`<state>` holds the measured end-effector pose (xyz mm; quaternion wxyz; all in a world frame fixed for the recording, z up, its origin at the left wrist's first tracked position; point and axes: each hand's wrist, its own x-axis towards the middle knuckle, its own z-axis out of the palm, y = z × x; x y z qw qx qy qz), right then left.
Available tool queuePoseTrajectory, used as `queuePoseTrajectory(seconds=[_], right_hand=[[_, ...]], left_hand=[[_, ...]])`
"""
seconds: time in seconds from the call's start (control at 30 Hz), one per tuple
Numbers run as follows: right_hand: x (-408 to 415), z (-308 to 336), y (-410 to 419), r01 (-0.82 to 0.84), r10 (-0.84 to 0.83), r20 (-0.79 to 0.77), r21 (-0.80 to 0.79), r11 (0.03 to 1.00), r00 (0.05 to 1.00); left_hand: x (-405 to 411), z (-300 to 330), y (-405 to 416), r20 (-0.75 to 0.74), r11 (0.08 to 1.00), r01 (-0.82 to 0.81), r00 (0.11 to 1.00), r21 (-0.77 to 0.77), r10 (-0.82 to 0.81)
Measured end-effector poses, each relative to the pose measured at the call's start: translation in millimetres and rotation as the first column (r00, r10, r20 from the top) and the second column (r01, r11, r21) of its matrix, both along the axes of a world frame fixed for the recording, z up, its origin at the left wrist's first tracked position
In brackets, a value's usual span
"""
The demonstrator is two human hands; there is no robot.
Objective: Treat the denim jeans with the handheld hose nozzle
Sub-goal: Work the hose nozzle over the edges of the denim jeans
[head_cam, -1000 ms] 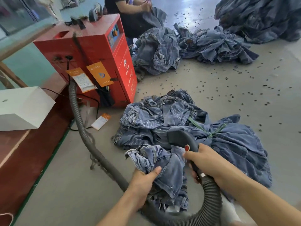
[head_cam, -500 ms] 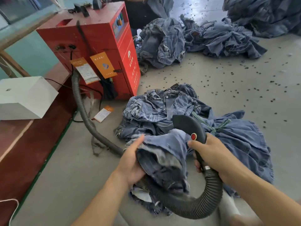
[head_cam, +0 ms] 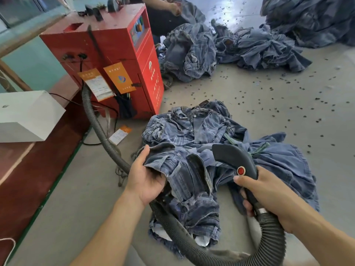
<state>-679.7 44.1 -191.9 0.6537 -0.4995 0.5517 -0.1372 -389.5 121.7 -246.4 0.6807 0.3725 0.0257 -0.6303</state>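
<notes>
Concrete floor [head_cam: 249,112] job: left hand [head_cam: 146,179] pinches the jeans [head_cam: 184,173] waistband open, right hand [head_cam: 269,194] grips the nozzle [head_cam: 232,156] just right of it, snout aimed left toward that opening.

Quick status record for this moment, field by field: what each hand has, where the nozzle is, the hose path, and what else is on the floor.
left hand: grips an edge of the held jeans, thumb on top
right hand: wrapped round the nozzle handle, thumb just below the red button
nozzle head: over the held jeans, contact unclear
hose: runs from the red machine across the floor, loops up to the handle
floor: denim pile ahead, more heaps beyond, scattered dark bits
</notes>
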Motion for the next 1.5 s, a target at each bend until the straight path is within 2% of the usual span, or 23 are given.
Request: queuePoseTrajectory(seconds=[0.1, 0.17, 0.27, 0.33, 0.4, 0.5, 0.57, 0.63, 0.7, 0.8, 0.87, 0.97, 1.03, 1.07, 1.23, 1.37, 1.5], right_hand=[[-4.6, -1.6, -1.5, -0.001, 0.000, 0.006, 0.017, 1.000, 1.000], [-5.8, -1.7, -1.2, -0.019, 0.019, 0.007, 0.015, 1.000, 1.000], [-5.6, -2.6, -1.1, -0.029, 0.029, 0.020, 0.002, 1.000, 0.999], [-3.7, -2.4, -0.2, -0.034, 0.034, 0.026, -0.001, 0.999, 0.999], [-2.0, -3.6, 1.0, -0.040, 0.040, 0.037, 0.002, 0.999, 0.999], [-0.6, -6.5, 2.1, -0.058, 0.058, 0.041, 0.006, 0.998, 0.997], [0.6, -8.5, 2.1, -0.077, 0.077, 0.036, 0.004, 0.997, 0.996], [1.7, -10.4, 2.2, -0.085, 0.084, 0.037, 0.005, 0.996, 0.996], [2.3, -11.4, 2.8, -0.090, 0.090, 0.040, 0.000, 0.996, 0.995], [2.9, -11.9, 4.6, -0.111, 0.111, 0.033, -0.002, 0.994, 0.993], [2.6, -10.8, 6.8, -0.132, 0.133, 0.029, -0.013, 0.991, 0.991], [1.3, -8.3, 11.1, -0.176, 0.177, 0.026, -0.030, 0.984, 0.984], [3.6, -4.0, 15.5, -0.223, 0.224, 0.036, -0.019, 0.975, 0.974], [5.9, -1.3, 18.0, -0.249, 0.250, 0.046, -0.022, 0.968, 0.967], [19.5, 11.9, 30.2, -0.385, 0.389, 0.021, -0.110, 0.917, 0.921], [39.7, 13.2, 44.5, -0.466, 0.465, -0.051, -0.165, 0.869, 0.884], [63.9, 5.3, 44.0, -0.408, 0.403, -0.073, -0.241, 0.880, 0.912]], left_hand=[[7.5, 4.7, 0.5, 0.080, 0.999, 0.006, 0.997, -0.043, -0.003], [12.3, 7.1, 0.3, 0.092, 0.993, 0.042, 0.995, -0.108, -0.032], [4.9, 17.5, -8.5, 0.111, 0.992, 0.016, 0.994, -0.122, -0.002], [-1.5, 18.8, -16.3, 0.088, 0.994, -0.092, 0.991, -0.051, 0.097], [-2.7, 11.6, -20.0, 0.084, 0.981, -0.174, 0.982, 0.081, 0.167], [0.3, 7.4, -14.7, 0.097, 0.978, -0.064, 0.994, 0.196, 0.045], [8.2, 6.4, -11.8, 0.124, 0.990, -0.009, 0.992, 0.140, -0.008], [17.7, 9.2, -10.9, 0.097, 0.992, -0.128, 0.987, 0.010, 0.126], [21.0, 12.9, -12.0, 0.065, 0.974, -0.227, 0.972, -0.010, 0.227], [6.8, 10.8, -12.9, 0.083, 0.990, -0.037, 0.996, 0.134, 0.026], [1.6, 8.8, -8.7, 0.072, 0.988, 0.040, 0.996, 0.152, -0.051], [12.9, 5.9, -4.3, 0.044, 0.995, -0.099, 0.994, 0.029, 0.098], [18.5, 5.0, -2.1, 0.096, 0.978, -0.205, 0.974, -0.033, 0.207], [18.8, 6.6, -2.0, 0.134, 0.978, -0.207, 0.968, -0.040, 0.211], [8.9, 9.4, -6.7, 0.202, 0.994, -0.100, 0.975, 0.044, 0.089], [-1.1, -0.3, -6.6, 0.102, 0.987, -0.095, 0.991, 0.129, 0.082], [-2.6, -4.5, -0.1, 0.096, 0.999, 0.007, 0.995, 0.037, -0.011]])
